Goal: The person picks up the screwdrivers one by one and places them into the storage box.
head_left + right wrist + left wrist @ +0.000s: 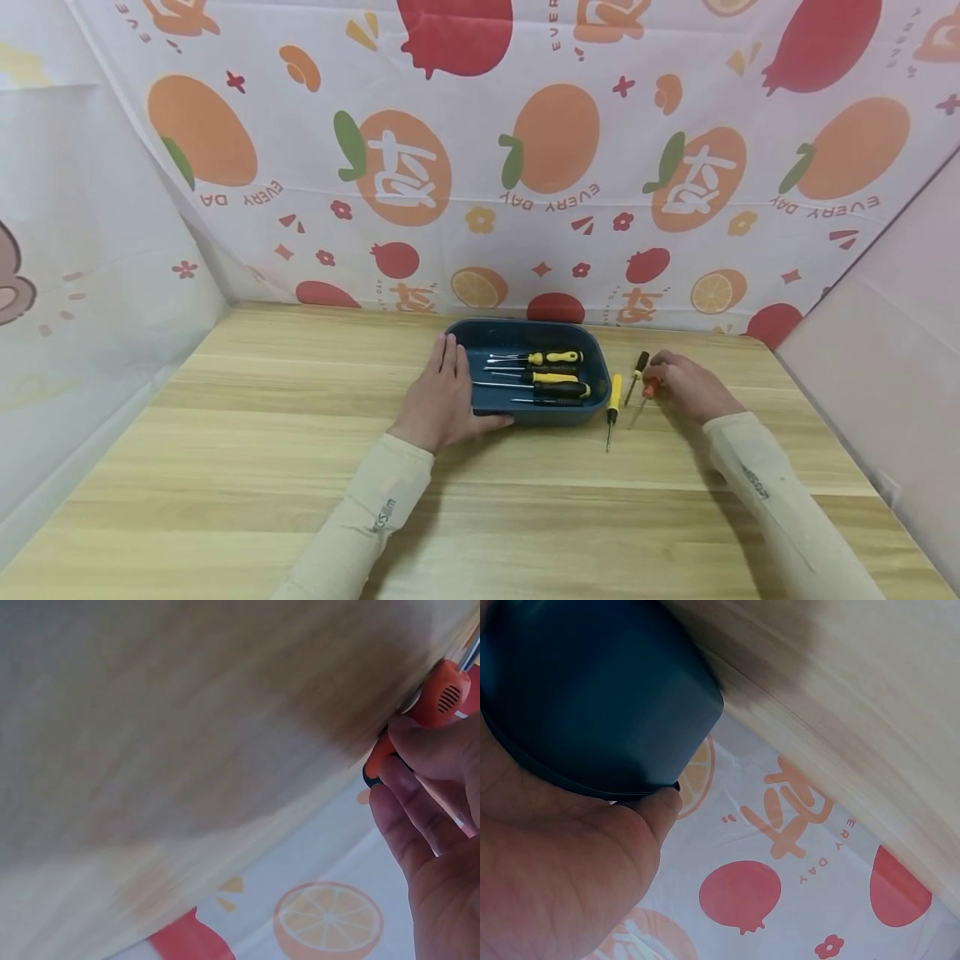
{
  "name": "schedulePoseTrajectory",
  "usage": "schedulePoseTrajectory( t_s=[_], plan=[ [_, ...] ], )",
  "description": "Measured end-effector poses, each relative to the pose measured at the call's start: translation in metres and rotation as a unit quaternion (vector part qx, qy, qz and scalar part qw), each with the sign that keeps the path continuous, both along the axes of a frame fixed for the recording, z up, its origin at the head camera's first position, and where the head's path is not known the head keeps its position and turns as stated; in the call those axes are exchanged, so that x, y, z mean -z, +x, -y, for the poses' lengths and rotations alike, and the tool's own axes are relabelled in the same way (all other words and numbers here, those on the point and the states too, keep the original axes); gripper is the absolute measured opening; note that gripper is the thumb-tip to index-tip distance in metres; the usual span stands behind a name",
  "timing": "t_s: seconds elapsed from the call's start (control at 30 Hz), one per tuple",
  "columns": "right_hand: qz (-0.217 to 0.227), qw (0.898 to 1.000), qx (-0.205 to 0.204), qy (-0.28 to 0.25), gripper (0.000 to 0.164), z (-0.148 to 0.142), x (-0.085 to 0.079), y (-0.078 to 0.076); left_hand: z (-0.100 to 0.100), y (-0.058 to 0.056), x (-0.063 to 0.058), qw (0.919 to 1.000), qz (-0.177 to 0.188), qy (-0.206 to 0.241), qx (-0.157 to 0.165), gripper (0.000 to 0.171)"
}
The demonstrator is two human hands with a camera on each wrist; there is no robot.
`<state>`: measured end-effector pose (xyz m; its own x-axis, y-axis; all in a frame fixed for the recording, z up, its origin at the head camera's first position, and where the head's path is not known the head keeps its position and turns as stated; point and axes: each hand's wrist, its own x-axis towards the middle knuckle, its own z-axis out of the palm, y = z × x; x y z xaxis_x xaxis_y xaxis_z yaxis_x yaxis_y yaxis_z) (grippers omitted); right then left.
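Observation:
A dark blue plastic tray [540, 419] stands on the table against the back wall. Inside it lie several screwdrivers [555, 379] with yellow and black handles. My left hand [447, 400] rests on the tray's left side, its fingers straight along the rim and the thumb stretched along the front wall. To the right of the tray, my right hand [690, 385] pinches an orange screwdriver [442, 697] by its handle, its shaft slanting toward the front left. Beside that hand are a black-handled screwdriver [636, 375] and, nearer the tray, a yellow-handled screwdriver [615, 396].
The wooden table [247, 467] stretches out to the left and in front. A fruit-print cloth [480, 167] hangs behind its back edge. Pale sheets form the left side [97, 250] and right side [885, 333].

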<state>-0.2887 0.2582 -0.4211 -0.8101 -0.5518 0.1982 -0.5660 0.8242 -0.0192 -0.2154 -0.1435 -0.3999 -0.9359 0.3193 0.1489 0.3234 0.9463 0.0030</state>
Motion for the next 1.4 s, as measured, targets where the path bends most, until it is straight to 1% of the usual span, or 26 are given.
schedulePoseTrajectory(
  t_s=[0.1, 0.3, 0.5, 0.6, 0.73, 0.77, 0.93, 1.13, 1.23, 1.33, 1.4],
  plan=[
    [-0.004, 1.000, -0.005, -0.003, 0.029, -0.002, 0.002, 0.000, 0.000, 0.000, 0.001, 1.0000, 0.001, 0.001, 0.000, 0.128],
    [0.005, 1.000, 0.001, -0.028, 0.034, -0.009, 0.008, -0.001, 0.000, 0.001, 0.002, 1.0000, 0.000, 0.004, 0.000, 0.128],
    [0.015, 0.999, 0.000, -0.049, 0.037, -0.012, 0.004, 0.003, 0.001, 0.001, 0.001, 1.0000, -0.001, 0.006, 0.000, 0.127],
    [-0.012, 0.999, -0.004, -0.036, 0.036, -0.010, -0.001, 0.004, 0.001, 0.001, 0.000, 1.0000, -0.002, 0.000, 0.001, 0.127],
    [-0.053, 0.998, -0.010, -0.014, 0.037, -0.002, -0.010, 0.004, 0.002, 0.000, -0.001, 1.0000, -0.004, -0.008, 0.002, 0.128],
    [-0.057, 0.998, -0.012, -0.013, 0.038, 0.001, -0.013, 0.004, 0.002, 0.000, -0.001, 1.0000, -0.004, -0.008, 0.003, 0.128],
    [-0.065, 0.997, -0.023, -0.021, 0.044, 0.014, -0.025, 0.006, 0.001, -0.001, -0.002, 0.9999, -0.004, -0.012, 0.004, 0.128],
    [-0.079, 0.996, -0.020, -0.023, 0.042, 0.032, -0.033, 0.005, 0.001, -0.002, -0.001, 0.9998, -0.008, -0.019, 0.004, 0.129],
    [-0.092, 0.995, -0.031, -0.019, 0.043, 0.043, -0.036, 0.005, 0.001, -0.002, -0.001, 0.9999, -0.005, -0.016, 0.003, 0.129],
    [-0.103, 0.993, -0.050, -0.016, 0.040, 0.054, -0.040, 0.004, 0.001, -0.001, -0.001, 0.9999, -0.001, -0.011, 0.001, 0.129],
    [-0.101, 0.993, -0.059, -0.017, 0.039, 0.062, -0.042, 0.004, 0.001, -0.001, -0.001, 1.0000, 0.001, -0.007, 0.000, 0.129]
  ],
)
